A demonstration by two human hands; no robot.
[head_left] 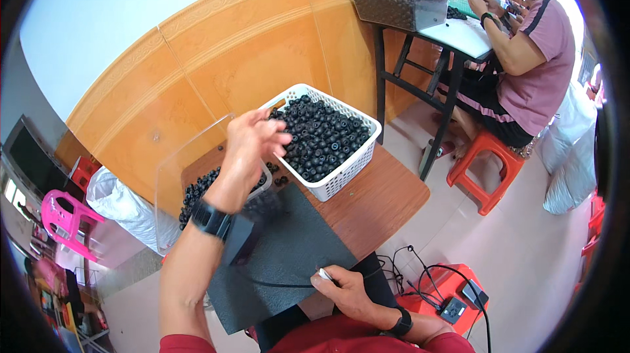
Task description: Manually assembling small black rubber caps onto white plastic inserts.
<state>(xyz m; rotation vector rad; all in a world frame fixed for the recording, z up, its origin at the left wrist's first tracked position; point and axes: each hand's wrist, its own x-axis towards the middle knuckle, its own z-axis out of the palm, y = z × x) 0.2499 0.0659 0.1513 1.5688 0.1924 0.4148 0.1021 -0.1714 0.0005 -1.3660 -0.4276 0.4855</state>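
Black round parts fill the white basket (341, 176); the left hand (252, 146), fingers curled together, hovers beside it, and any part in it could fall. The right hand (348, 290) pinches a small white piece on the worktop (380, 198).

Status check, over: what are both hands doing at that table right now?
Left hand raised over the white basket of small black parts, fingers curled. Right hand at the dark mat edge, pinching a small white piece. Nothing blocking.

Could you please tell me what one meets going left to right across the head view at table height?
Pink plastic chair → clear bin → left hand → white basket of black parts → orange stool.
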